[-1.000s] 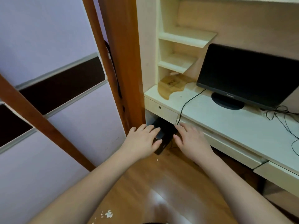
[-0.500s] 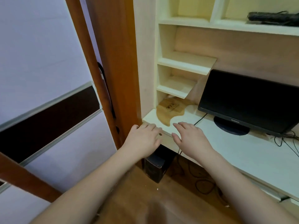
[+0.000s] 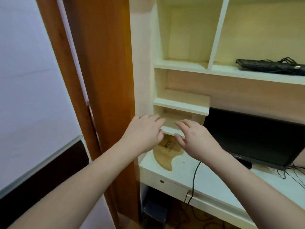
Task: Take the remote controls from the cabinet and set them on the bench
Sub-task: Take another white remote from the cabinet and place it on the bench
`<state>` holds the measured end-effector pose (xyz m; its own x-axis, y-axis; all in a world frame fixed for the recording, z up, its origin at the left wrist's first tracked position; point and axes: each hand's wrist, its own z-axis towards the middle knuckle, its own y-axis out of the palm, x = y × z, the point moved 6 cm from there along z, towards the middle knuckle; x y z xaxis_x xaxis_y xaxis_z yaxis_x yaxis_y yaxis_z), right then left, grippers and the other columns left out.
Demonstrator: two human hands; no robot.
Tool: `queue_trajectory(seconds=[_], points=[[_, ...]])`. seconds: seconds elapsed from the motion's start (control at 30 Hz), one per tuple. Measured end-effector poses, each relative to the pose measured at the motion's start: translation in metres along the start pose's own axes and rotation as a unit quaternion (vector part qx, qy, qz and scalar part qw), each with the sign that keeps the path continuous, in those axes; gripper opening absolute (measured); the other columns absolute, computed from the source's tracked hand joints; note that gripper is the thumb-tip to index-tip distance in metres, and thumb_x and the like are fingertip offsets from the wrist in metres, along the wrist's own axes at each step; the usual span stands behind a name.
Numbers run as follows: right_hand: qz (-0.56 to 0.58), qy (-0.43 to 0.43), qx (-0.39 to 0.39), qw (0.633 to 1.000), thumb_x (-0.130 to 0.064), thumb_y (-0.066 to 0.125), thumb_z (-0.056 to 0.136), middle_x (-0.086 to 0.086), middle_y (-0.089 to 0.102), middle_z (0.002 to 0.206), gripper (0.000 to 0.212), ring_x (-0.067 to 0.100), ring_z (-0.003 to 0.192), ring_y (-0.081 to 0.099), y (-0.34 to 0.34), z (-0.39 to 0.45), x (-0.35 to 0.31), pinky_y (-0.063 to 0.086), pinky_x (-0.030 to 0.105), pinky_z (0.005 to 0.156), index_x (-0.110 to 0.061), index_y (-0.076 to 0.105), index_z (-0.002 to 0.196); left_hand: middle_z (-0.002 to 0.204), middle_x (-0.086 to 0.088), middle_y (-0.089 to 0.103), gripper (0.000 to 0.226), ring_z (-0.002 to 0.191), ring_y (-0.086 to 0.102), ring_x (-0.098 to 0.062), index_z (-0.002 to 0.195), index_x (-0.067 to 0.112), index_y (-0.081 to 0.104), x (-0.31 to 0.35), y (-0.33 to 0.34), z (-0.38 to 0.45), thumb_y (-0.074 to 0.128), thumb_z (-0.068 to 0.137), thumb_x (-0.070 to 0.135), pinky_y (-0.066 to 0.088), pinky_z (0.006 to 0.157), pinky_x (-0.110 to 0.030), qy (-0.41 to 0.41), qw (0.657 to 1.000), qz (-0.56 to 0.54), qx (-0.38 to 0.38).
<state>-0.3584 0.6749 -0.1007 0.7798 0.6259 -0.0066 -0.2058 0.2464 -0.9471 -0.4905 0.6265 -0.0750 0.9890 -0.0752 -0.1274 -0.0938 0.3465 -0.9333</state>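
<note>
My left hand and my right hand are stretched out side by side in front of the cream shelf unit, fingers relaxed and holding nothing. They hover before its lowest small shelf, above the desk's left end. No remote control is plainly visible. A long black object with tangled cords lies on the upper right shelf; what it is I cannot tell.
A black monitor stands on the white desk to the right, cables trailing from it. A wooden board leans under the small shelves. An orange-brown door frame rises at left. A dark box sits under the desk.
The view has tilted upward: the floor has dropped out of sight and the upper shelves have come in. Both hands rose from the desk's edge to the lowest shelf, still holding nothing.
</note>
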Motion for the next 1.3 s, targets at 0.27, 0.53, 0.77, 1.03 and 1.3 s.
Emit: queue_trajectory(seconds=[0.27,0.53,0.77,1.03,1.3], points=[[-0.018,-0.015,0.047,0.999,-0.041,0.040,0.095,0.004,0.048,0.138,0.049,0.025,0.124,0.046,-0.052,0.090,0.046,0.041,0.038,0.099,-0.019,0.040,0.139,0.142,0.003,0.049,0.046,0.128,0.046,-0.020,0.143,0.028,0.039,-0.014,-0.039,0.108,0.034,0.097,0.037,0.039,0.100,-0.039,0.019,0.999,0.004,0.035],[-0.026,-0.023,0.114,0.993,-0.041,0.038,0.096,0.004,0.049,0.136,0.047,0.025,0.123,0.046,-0.106,0.159,0.098,0.041,0.039,0.098,-0.020,0.041,0.138,0.137,0.005,0.052,0.044,0.127,0.046,-0.019,0.138,0.030,0.043,-0.019,-0.067,0.198,0.036,0.096,0.041,0.040,0.097,-0.039,0.010,0.996,0.044,0.079],[-0.019,-0.035,0.186,0.982,-0.039,0.040,0.096,0.005,0.049,0.136,0.048,0.025,0.125,0.044,-0.152,0.207,0.124,0.037,0.035,0.098,-0.019,0.040,0.140,0.106,-0.001,0.066,0.048,0.104,0.061,-0.025,0.116,0.020,0.061,-0.029,-0.116,0.248,0.029,0.088,0.041,0.045,0.079,-0.039,-0.009,0.969,0.109,0.220],[-0.016,-0.043,0.272,0.961,-0.039,0.038,0.098,0.001,0.045,0.141,0.047,0.018,0.130,0.039,-0.237,0.236,0.130,0.032,0.031,0.104,-0.021,0.038,0.141,0.101,-0.005,0.066,0.046,0.095,0.062,-0.029,0.108,0.016,0.065,-0.056,-0.163,0.302,0.033,0.084,0.040,0.047,0.076,-0.040,-0.002,0.946,0.077,0.315],[-0.019,-0.008,0.311,0.950,-0.034,0.039,0.098,0.001,0.049,0.134,0.041,0.020,0.122,0.046,-0.293,0.292,0.119,0.037,0.029,0.091,-0.023,0.044,0.137,0.129,-0.002,0.057,0.041,0.119,0.051,-0.024,0.132,0.019,0.051,-0.090,-0.189,0.343,0.048,0.093,0.031,0.037,0.096,-0.036,0.020,0.938,-0.029,0.346]])
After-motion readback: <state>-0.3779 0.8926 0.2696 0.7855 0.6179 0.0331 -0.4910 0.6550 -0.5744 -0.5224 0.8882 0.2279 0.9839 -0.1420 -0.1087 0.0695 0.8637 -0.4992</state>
